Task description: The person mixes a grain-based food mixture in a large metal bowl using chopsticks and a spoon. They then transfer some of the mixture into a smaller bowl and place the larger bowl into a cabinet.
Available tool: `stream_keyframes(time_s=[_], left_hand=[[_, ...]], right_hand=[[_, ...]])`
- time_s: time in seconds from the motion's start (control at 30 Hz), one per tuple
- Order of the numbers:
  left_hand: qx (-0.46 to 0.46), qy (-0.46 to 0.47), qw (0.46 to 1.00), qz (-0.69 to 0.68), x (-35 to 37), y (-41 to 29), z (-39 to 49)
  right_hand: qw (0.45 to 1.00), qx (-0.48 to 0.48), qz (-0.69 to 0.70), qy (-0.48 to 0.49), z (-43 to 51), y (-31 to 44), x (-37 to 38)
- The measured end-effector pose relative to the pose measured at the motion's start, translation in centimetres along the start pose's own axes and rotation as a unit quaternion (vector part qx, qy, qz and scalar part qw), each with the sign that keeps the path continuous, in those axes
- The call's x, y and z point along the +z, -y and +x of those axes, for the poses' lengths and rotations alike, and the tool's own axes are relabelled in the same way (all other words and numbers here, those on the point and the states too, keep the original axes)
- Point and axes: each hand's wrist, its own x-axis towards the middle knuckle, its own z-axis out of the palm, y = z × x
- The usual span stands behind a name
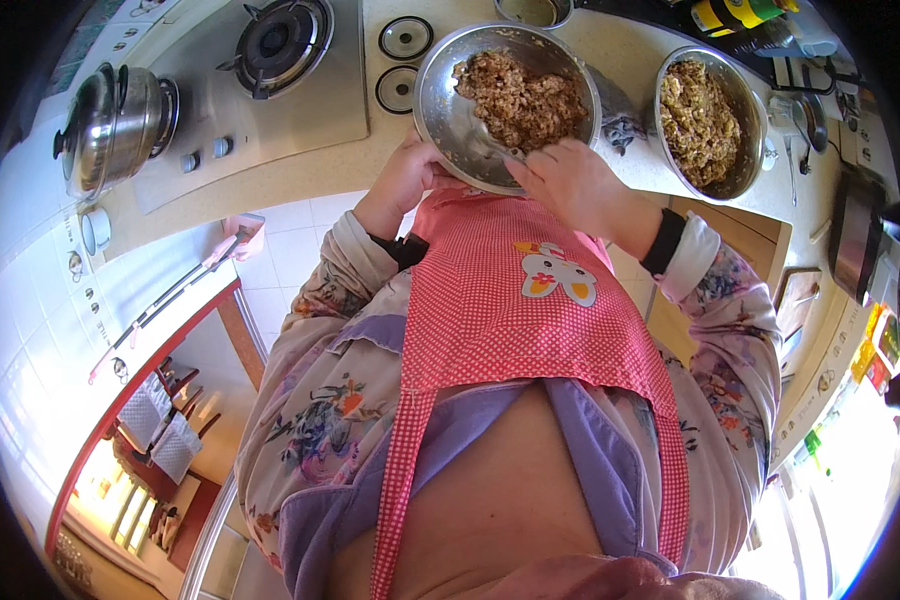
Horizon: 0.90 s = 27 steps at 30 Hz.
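A wide stainless steel bowl (450,82) with brown minced filling (529,101) tilts towards me at the counter's front edge. My left hand (412,176) grips its rim at the near left. Over the near right rim, my right hand (570,180) is closed on a metal utensil (487,141), whose end dips into the bowl beside the filling; its exact kind cannot be told. To the right stands a second steel bowl (750,142) full of a lighter, chunky mixture (697,124). A dark grey cloth (615,112) lies between the two bowls.
Left of the bowl are two round metal lids (406,37) and a gas hob (330,112) with a lidded steel pot (112,131). Behind stands a smaller metal bowl (532,11). At the right are a fork (792,169), a dark pan (814,124) and a cutting board (799,300).
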Motion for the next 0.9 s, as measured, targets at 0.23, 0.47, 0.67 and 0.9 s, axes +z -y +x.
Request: stream_keyframes(time_s=[0.23,0.47,0.67,0.9], left_hand=[[-0.007,-0.010,0.999,-0.047,-0.1,0.3,0.0],[0.006,-0.013,0.999,-0.040,-0.1,0.7,0.1],[0.023,-0.029,0.999,0.023,0.2,1.0,0.4],[0.024,-0.051,0.998,0.035,0.5,1.0,0.2]], right_hand=[[0.999,-0.029,0.034,-0.011,0.5,1.2,0.2],[0.998,-0.005,0.019,0.059,-2.5,-0.8,-0.3],[0.997,0.008,0.071,0.029,-1.3,0.0,0.0],[0.994,0.050,-0.039,-0.093,-1.4,-5.1,-2.4]])
